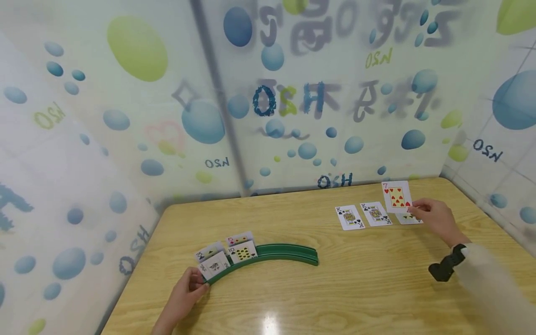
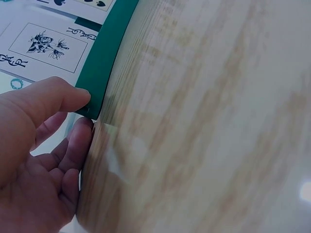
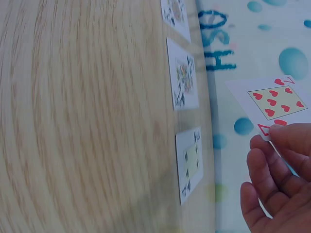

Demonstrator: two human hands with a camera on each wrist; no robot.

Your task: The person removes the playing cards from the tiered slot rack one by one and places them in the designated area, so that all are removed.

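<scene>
The right hand [image 1: 437, 218] pinches the seven of hearts [image 1: 396, 196] by its lower right corner, raised above the far right of the table [image 1: 356, 293], long axis nearly upright in the head view, top toward the wall [image 1: 293, 149]; the left hand [image 1: 184, 293] pinches the left end of the curved green rack [image 1: 289, 252]

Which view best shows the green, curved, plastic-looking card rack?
Head. The rack shows there almost end to end. Left wrist gives only the end that the bare left hand pinches, cut off by the frame's top edge. Right wrist shows none of it.
</scene>
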